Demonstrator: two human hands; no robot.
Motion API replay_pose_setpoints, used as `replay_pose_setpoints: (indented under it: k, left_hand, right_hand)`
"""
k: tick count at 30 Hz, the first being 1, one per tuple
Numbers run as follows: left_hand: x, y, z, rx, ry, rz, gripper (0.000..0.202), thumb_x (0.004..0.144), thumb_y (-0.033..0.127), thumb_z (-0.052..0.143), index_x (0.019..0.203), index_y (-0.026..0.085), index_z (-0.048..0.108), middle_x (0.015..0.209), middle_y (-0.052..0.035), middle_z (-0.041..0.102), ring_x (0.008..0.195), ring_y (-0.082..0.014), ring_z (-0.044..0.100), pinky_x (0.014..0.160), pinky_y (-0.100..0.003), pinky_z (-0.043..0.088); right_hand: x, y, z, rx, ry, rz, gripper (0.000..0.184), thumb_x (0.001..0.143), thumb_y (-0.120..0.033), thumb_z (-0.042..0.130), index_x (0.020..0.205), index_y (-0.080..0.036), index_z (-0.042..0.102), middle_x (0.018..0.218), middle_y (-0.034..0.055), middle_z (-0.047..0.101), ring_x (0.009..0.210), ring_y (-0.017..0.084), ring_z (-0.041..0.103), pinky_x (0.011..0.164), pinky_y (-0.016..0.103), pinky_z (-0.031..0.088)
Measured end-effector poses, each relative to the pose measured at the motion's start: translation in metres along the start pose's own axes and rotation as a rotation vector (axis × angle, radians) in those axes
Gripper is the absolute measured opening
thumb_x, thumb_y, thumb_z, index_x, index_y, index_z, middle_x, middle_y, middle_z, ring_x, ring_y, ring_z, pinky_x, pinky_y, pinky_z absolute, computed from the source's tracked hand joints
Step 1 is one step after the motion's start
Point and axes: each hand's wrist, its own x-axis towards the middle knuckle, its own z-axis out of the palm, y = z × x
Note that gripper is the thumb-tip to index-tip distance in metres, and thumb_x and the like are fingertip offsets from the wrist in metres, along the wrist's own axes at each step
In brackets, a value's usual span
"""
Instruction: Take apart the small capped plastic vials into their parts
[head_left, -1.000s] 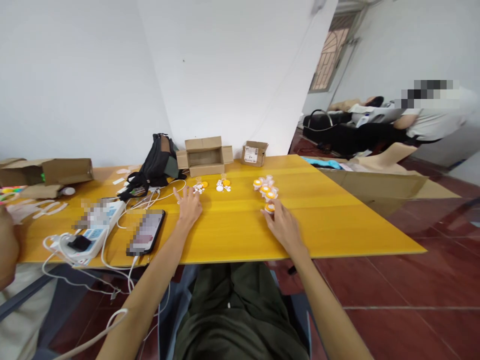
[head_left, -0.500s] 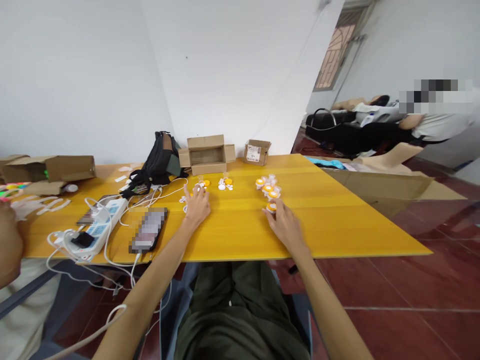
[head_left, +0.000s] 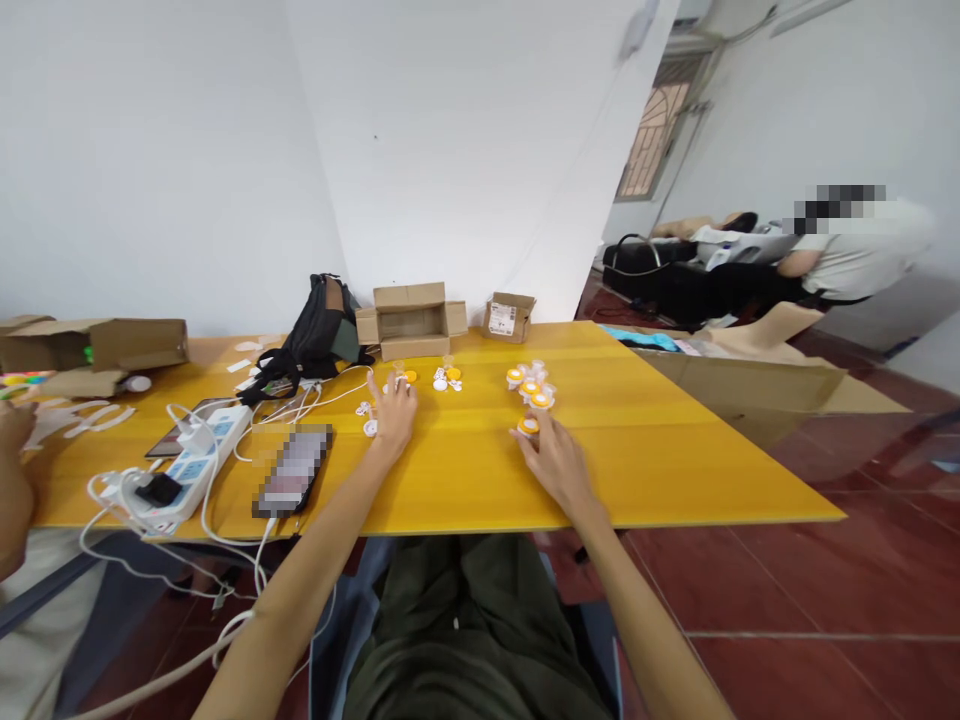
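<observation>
R hand (head_left: 559,462): closed w/ thumb & fingers round nearest orange-topped cup (head_left: 528,427), on tabletop (head_left: 675,465).
L hand (head_left: 394,416): thumb out, fingers loosely fwd nr white pieces (head_left: 370,428); can't tell if holding anything.
Other cups (head_left: 541,401): clustered just beyond R fingers.
Orange disc (head_left: 454,374): w/ white bits (head_left: 440,384), btwn hands, farther back.
Cardboard boxes (head_left: 412,352): nr wall (head_left: 450,150), incl. larger open one.

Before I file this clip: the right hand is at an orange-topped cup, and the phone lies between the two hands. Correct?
Not quite: the head view shows the phone lying to the left of the left hand. The right hand is at an orange-topped cup, as stated.
</observation>
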Motion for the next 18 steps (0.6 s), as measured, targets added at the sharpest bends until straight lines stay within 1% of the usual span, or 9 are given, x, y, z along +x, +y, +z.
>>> replay_pose_setpoints:
  k: [3,5,6,8,10,12,14,16,18]
  left_hand:
    - [-0.007,0.017,-0.001,-0.094,-0.014,0.114,0.037,0.083,0.002,0.045,0.104,0.018,0.071,0.118,-0.0167,0.068,0.133,-0.0337,0.050,0.119,-0.069,0.021]
    - [-0.013,0.033,-0.001,-0.235,-0.005,0.147,0.035,0.087,0.005,0.042,0.107,0.018,0.068,0.119,-0.0158,0.068,0.131,-0.0311,0.052,0.119,-0.063,0.026]
    - [-0.016,0.042,-0.001,-0.338,-0.017,0.159,0.032,0.091,0.010,0.041,0.108,0.018,0.067,0.116,-0.0145,0.068,0.127,-0.0294,0.055,0.117,-0.059,0.032]
    - [-0.021,0.057,0.000,-0.585,-0.097,0.155,0.030,0.097,0.021,0.039,0.113,0.021,0.064,0.112,-0.0105,0.069,0.114,-0.0248,0.062,0.106,-0.046,0.047]
    - [-0.022,0.067,0.001,-0.808,-0.153,0.081,0.029,0.099,0.029,0.040,0.119,0.024,0.061,0.114,-0.0074,0.070,0.106,-0.0218,0.064,0.097,-0.039,0.051]
    - [-0.020,0.070,0.002,-0.935,-0.180,0.032,0.026,0.094,0.033,0.052,0.115,0.024,0.063,0.111,-0.0062,0.070,0.101,-0.0218,0.065,0.093,-0.036,0.052]
    - [-0.017,0.067,0.005,-1.004,-0.185,-0.014,0.024,0.085,0.034,0.064,0.106,0.022,0.067,0.103,-0.0050,0.071,0.093,-0.0215,0.064,0.088,-0.034,0.052]
    - [-0.014,0.062,0.008,-1.064,-0.178,-0.074,0.020,0.080,0.033,0.070,0.096,0.021,0.068,0.095,-0.0034,0.070,0.087,-0.0201,0.063,0.084,-0.032,0.052]
    - [-0.012,0.057,0.012,-1.138,-0.172,-0.142,0.019,0.078,0.036,0.071,0.089,0.020,0.067,0.089,-0.0023,0.070,0.081,-0.0185,0.062,0.079,-0.031,0.052]
  right_hand:
    - [0.004,-0.013,0.010,0.244,-0.045,0.013,0.022,0.087,-0.041,0.056,0.101,-0.024,0.057,0.097,0.0086,0.073,0.084,0.027,0.071,0.075,0.039,0.056]
    - [0.010,-0.021,0.018,0.413,-0.112,0.031,0.024,0.085,-0.045,0.057,0.097,-0.024,0.057,0.089,0.0056,0.072,0.074,0.024,0.070,0.070,0.037,0.056]
    - [0.013,-0.024,0.021,0.486,-0.149,0.039,0.025,0.084,-0.046,0.057,0.097,-0.024,0.057,0.087,0.0045,0.071,0.071,0.023,0.069,0.068,0.036,0.056]
    - [0.020,-0.027,0.026,0.603,-0.207,0.043,0.029,0.082,-0.048,0.059,0.098,-0.024,0.057,0.089,0.0038,0.072,0.070,0.021,0.068,0.066,0.035,0.056]
    - [0.027,-0.027,0.030,0.676,-0.250,0.024,0.029,0.080,-0.046,0.061,0.099,-0.024,0.056,0.091,0.0035,0.072,0.075,0.021,0.068,0.069,0.035,0.056]
    - [0.033,-0.026,0.035,0.700,-0.286,0.008,0.030,0.077,-0.042,0.065,0.099,-0.024,0.055,0.089,0.0027,0.073,0.080,0.022,0.069,0.073,0.037,0.056]
    - [0.038,-0.025,0.042,0.704,-0.318,0.023,0.032,0.073,-0.036,0.068,0.099,-0.024,0.053,0.086,0.0018,0.073,0.080,0.022,0.070,0.075,0.038,0.057]
    - [0.040,-0.026,0.050,0.728,-0.335,0.051,0.034,0.069,-0.032,0.069,0.097,-0.024,0.052,0.086,0.0014,0.072,0.079,0.021,0.070,0.075,0.038,0.057]
    - [0.041,-0.028,0.057,0.781,-0.344,0.072,0.033,0.067,-0.032,0.072,0.093,-0.024,0.052,0.087,0.0011,0.072,0.080,0.020,0.069,0.076,0.037,0.057]
